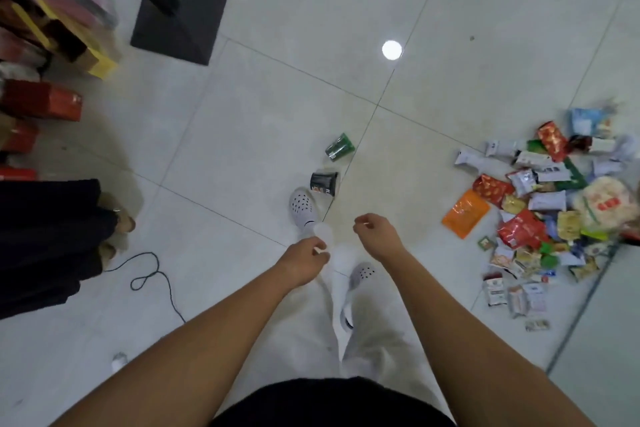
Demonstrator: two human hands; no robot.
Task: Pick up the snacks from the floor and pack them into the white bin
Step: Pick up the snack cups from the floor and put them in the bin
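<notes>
Black garment hem (332, 402) at the lower edge, pale trousers (374, 340) beneath it, two bare forearms reaching forward. Left hand (304, 262): fingers loosely curled, holding nothing. Right hand (375, 234): fingers loosely curled, holding nothing, near the left hand but apart from it. White perforated clogs (303, 208), one ahead of the other on the pale tiled floor (242, 114). Black cup-shaped container (323, 183) on its side, just beside the forward clog; green cup-shaped container (340, 147) on its side a little beyond. Heap of mixed foil and plastic snack packets (540, 218) on the floor to the right, well apart from both hands; flat orange pouch (465, 213) at its near edge. Black square table base (187, 17), red cartons (41, 100), looped black cable (152, 274) to the left.
</notes>
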